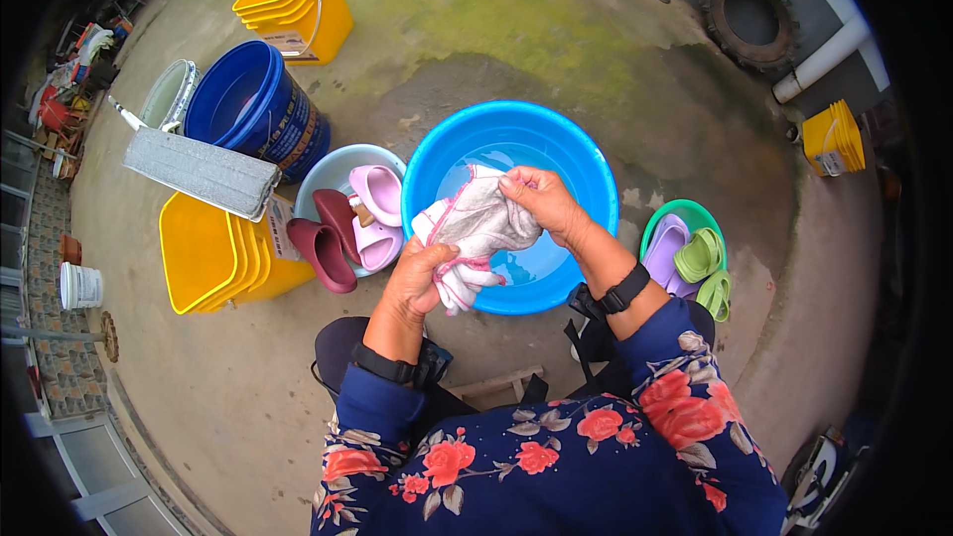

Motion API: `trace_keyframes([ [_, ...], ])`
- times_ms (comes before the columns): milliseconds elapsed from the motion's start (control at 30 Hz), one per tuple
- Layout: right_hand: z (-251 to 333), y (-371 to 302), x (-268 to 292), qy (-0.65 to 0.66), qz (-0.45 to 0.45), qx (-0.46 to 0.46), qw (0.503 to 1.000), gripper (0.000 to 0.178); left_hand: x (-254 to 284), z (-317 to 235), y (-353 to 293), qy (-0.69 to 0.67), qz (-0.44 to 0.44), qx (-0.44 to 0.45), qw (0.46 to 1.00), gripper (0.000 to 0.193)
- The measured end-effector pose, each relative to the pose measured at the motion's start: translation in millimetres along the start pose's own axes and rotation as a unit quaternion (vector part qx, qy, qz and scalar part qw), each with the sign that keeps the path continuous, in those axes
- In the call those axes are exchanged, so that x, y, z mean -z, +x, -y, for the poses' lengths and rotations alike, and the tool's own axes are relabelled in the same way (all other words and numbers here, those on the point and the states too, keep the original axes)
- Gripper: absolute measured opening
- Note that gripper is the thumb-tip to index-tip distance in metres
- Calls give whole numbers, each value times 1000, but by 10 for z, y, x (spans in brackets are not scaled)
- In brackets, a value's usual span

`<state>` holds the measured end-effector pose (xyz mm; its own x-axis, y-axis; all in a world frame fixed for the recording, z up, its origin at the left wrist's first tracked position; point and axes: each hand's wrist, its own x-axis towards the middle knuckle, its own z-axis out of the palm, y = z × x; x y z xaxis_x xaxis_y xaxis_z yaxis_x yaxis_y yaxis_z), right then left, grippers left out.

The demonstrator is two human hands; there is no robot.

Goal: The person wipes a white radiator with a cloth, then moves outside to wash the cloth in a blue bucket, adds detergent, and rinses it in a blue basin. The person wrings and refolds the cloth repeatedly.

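While both hands grip it over the blue basin (586,154), the wet grey cloth (478,228) runs diagonally, upper-right to lower-left: right hand (541,201) pinching top edge, left hand (422,278) fisted round bottom. White labels w/ dark print: yellow bins (213,258), blue bucket (253,104).

The wet grey-white cloth (476,226) hid most of the fingers of the left hand (417,278) and part of the water in the round blue plastic basin (586,154). The flat grey mop head (204,172) covered the rim of the stacked yellow square buckets (213,258) at left centre. At the right edge, another yellow bucket stack (832,137) was partly cut off by the dark lens rim. Clutter in the upper left corner was too small to tell.
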<state>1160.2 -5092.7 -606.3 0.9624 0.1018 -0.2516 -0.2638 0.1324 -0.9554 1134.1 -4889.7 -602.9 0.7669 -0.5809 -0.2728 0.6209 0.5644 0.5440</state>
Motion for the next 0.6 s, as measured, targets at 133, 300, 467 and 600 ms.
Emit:
trace_keyframes([
  [133, 161, -211, -203, -98, -54, 71, 991, 14, 48, 197, 54, -176, -4, 17, 984, 44],
  [300, 201, -480, -704, -521, 21, 181, 834, 22, 4, 518, 204, -113, -179, 25, 977, 30],
  [467, 66, -465, -806, -579, -137, 121, 795, 20, -19, 677, 236, -104, -199, 24, 974, 24],
  [600, 83, -445, -815, -581, -39, 64, 811, 21, -36, 668, 242, -120, -201, 39, 971, 24],
])
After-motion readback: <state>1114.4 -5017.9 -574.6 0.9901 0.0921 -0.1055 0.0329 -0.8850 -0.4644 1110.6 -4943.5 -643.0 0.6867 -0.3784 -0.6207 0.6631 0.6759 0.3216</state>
